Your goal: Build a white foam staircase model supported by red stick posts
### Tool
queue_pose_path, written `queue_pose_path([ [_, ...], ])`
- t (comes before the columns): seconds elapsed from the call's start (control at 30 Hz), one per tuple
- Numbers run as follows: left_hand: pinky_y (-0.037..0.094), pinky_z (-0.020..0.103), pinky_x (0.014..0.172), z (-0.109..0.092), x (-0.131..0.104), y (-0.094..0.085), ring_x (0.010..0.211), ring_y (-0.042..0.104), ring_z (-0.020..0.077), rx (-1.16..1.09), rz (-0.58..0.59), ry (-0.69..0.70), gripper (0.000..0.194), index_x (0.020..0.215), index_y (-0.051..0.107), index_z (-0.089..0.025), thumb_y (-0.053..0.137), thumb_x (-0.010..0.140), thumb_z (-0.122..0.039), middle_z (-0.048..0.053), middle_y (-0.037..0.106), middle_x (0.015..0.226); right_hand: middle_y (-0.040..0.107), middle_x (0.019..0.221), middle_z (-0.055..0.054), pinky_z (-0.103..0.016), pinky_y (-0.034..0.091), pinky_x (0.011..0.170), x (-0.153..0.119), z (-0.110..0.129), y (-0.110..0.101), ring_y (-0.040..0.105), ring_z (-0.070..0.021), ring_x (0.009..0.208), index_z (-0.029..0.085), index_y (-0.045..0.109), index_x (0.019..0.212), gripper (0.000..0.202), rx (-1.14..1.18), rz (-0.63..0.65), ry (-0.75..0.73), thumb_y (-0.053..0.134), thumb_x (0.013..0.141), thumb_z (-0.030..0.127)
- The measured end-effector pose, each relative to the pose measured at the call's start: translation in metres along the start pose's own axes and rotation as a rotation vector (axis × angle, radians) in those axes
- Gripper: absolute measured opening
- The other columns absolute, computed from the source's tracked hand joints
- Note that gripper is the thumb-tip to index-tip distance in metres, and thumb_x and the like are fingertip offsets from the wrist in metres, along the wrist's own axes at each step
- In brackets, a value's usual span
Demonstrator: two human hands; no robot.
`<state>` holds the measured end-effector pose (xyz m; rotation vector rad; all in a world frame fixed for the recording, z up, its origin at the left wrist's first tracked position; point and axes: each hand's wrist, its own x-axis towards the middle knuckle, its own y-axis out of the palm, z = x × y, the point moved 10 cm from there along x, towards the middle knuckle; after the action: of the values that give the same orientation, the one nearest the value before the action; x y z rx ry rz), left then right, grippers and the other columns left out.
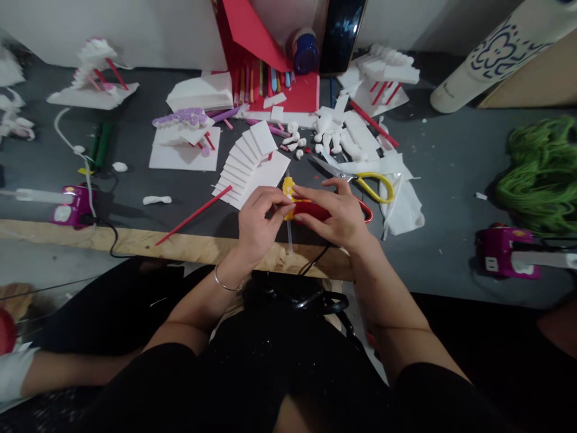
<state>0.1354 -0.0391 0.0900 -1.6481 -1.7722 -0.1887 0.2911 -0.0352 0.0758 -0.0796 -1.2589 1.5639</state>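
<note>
My left hand (261, 219) is closed, thumb and fingertips pinched on what looks like a tiny white piece (290, 196). Directly beneath the fingertips lies a yellow and red tool (288, 182), seemingly a hot glue gun, with a clear stick (290, 237) jutting past the table edge. My right hand (336, 210) stretches its fingers apart over the tool's red part, which it partly hides. Beyond that hand lie yellow-handled scissors (374, 186). A stepped fan of white foam strips (246, 162) sits just past my left hand.
White foam models (183, 135) stand at the back left, another model (383, 72) at the back right. A red stick (193, 215) lies to the left. Purple glue guns (74, 205) flank the workspace. Green yarn (543, 174) and a white bottle (491, 57) are right. A neighbour's arm (76, 376) shows at left.
</note>
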Motion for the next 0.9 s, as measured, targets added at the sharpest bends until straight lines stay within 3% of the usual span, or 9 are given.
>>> queue_pose_path([
  [0.1,0.060,0.025,0.077,0.003,-0.001,-0.001,0.084,0.074,0.0131,-0.031,-0.007,-0.039,0.008,0.091,0.076,-0.021,0.078,0.094,-0.015,0.001,0.080,0.092,0.086,0.112,-0.002,-0.045,0.046,0.106,0.000,-0.006,0.004,0.079,-0.0212,0.090,0.029,0.076,0.122,0.023,-0.045,0.027,0.031,0.073,0.101,0.036],
  [0.2,0.061,0.025,0.075,0.021,-0.004,0.005,0.078,0.074,0.0128,-0.144,0.020,-0.215,0.004,0.091,0.077,-0.022,0.080,0.093,-0.020,0.000,0.081,0.089,0.085,0.092,0.004,-0.044,0.045,0.105,0.001,-0.010,0.001,0.075,-0.0169,0.076,0.031,0.079,0.099,0.010,-0.093,-0.012,0.038,0.069,0.103,0.030],
  [0.37,0.063,0.025,0.076,0.040,-0.010,0.019,0.081,0.075,0.0133,-0.289,0.094,-0.411,0.006,0.093,0.080,-0.022,0.083,0.091,-0.027,0.001,0.081,0.090,0.081,0.077,0.009,-0.041,0.045,0.099,0.002,-0.005,-0.008,0.066,-0.0126,0.062,0.033,0.080,0.102,0.013,-0.097,-0.080,0.016,0.067,0.105,0.030],
  [0.57,0.064,0.026,0.083,0.034,-0.003,0.020,0.092,0.077,0.0141,-0.327,0.099,-0.318,0.001,0.093,0.083,-0.026,0.083,0.092,-0.026,0.003,0.080,0.097,0.080,0.077,0.007,-0.042,0.045,0.099,0.003,-0.004,-0.012,0.066,-0.0137,0.064,0.032,0.079,0.095,0.020,-0.105,-0.100,0.049,0.062,0.105,0.031],
  [0.73,0.066,0.027,0.083,0.034,-0.007,0.023,0.092,0.078,0.0147,-0.284,0.126,-0.348,0.010,0.102,0.084,-0.026,0.082,0.093,-0.023,0.003,0.082,0.100,0.083,0.083,0.005,-0.045,0.048,0.100,0.002,-0.008,-0.010,0.068,-0.0170,0.070,0.032,0.078,0.094,0.017,-0.138,-0.072,0.099,0.063,0.102,0.028],
  [0.9,0.066,0.028,0.084,0.026,-0.006,0.022,0.091,0.078,0.0144,-0.246,0.112,-0.266,0.011,0.103,0.084,-0.026,0.084,0.092,-0.025,0.003,0.083,0.102,0.083,0.084,0.004,-0.045,0.049,0.098,0.002,-0.007,-0.009,0.066,-0.0172,0.068,0.031,0.076,0.095,0.018,-0.177,-0.070,0.083,0.061,0.103,0.028],
])
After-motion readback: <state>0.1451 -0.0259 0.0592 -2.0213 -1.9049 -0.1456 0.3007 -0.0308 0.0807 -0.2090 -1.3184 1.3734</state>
